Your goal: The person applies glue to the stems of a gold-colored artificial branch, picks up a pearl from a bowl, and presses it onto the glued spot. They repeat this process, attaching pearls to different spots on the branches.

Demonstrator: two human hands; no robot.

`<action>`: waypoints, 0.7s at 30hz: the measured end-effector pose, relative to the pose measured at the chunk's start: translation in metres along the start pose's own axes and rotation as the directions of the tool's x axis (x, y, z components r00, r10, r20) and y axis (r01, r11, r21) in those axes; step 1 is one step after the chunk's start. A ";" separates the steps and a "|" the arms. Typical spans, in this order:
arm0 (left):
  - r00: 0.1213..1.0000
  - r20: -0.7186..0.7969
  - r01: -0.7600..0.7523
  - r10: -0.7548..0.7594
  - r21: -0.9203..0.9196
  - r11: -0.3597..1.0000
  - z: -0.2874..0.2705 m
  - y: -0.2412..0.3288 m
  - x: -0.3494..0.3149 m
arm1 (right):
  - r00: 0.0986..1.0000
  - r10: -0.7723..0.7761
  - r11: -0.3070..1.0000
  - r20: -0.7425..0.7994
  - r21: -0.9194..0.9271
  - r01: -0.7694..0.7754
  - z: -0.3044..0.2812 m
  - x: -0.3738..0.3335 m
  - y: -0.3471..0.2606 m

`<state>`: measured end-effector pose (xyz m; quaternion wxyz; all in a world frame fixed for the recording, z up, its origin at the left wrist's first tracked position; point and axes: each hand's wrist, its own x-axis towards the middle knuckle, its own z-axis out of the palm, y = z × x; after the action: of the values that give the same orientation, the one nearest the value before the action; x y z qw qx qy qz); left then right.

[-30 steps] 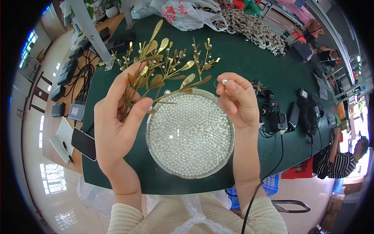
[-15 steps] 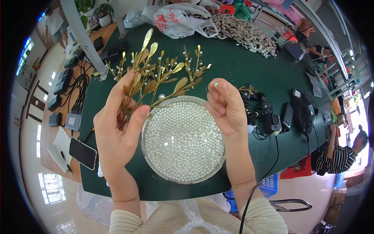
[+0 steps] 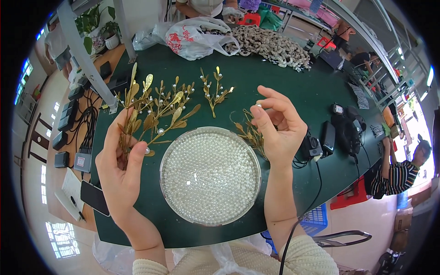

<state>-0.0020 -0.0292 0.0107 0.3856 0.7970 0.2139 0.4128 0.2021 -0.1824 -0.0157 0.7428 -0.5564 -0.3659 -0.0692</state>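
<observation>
Tabletop (image 3: 298, 82): dark green, beneath both hands.
Chain pile (image 3: 270, 46): grey, heaped well beyond the right hand.
Bag (image 3: 195, 39): white plastic with red print, beyond both hands, against the chain pile.
Tray (image 3: 210, 224): round, filled with small pearly beads (image 3: 215, 178), between the two hands.
Bunch (image 3: 151, 117): gold leafy stems set with pearls, rising from the left hand's grasp.
Left hand (image 3: 120, 172): gripping the bunch by its stems, thumb against fingers.
Right hand (image 3: 279, 130): pinching a pearl at the thumb tip, fingers curled.
Phone (image 3: 94, 197): dark, just left of the left wrist.
Sprig (image 3: 211, 96): gold, lying between the hands, beyond the tray.
Pearl (image 3: 259, 105): at the right hand's fingertips, well apart from the bunch.
</observation>
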 end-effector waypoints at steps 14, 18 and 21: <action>0.999 -0.018 -0.027 0.026 -0.044 0.999 0.012 0.000 0.000 | 0.946 0.280 0.848 0.165 0.419 -0.324 -0.008 0.001 -0.005; 0.999 -0.020 -0.031 0.030 -0.043 0.999 0.017 0.001 -0.002 | 0.845 0.407 0.704 0.348 0.469 -0.533 0.003 -0.003 0.005; 0.998 -0.029 -0.057 0.057 0.028 0.998 0.015 0.004 -0.004 | 0.771 0.451 0.654 0.449 0.422 -0.628 0.009 -0.008 0.005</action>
<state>0.0085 -0.0411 0.0069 0.3595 0.8016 0.2025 0.4326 0.1950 -0.1751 -0.0231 0.7900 -0.4062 -0.2946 0.3523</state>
